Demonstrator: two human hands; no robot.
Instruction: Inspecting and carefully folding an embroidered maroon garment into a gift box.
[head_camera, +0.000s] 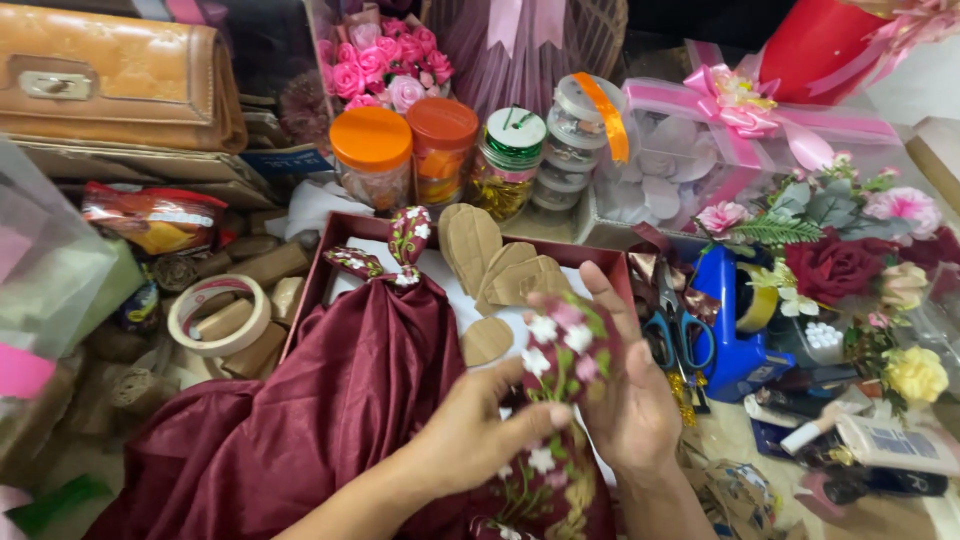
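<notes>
While both hands close around it, the flowered cloth piece (562, 345) sits between them: the left hand (470, 435) pinches its lower edge, the right hand (630, 385) cups its far side. Its long axis seems to run up and away from the person, top tipped slightly left. A loose pinch could let it slide onto the maroon cloth (330, 400) just left of the hands. Beyond the fingers lie tan cut-out shapes (500, 270) in a red box (600, 262); scissors (680, 330) rest right.
</notes>
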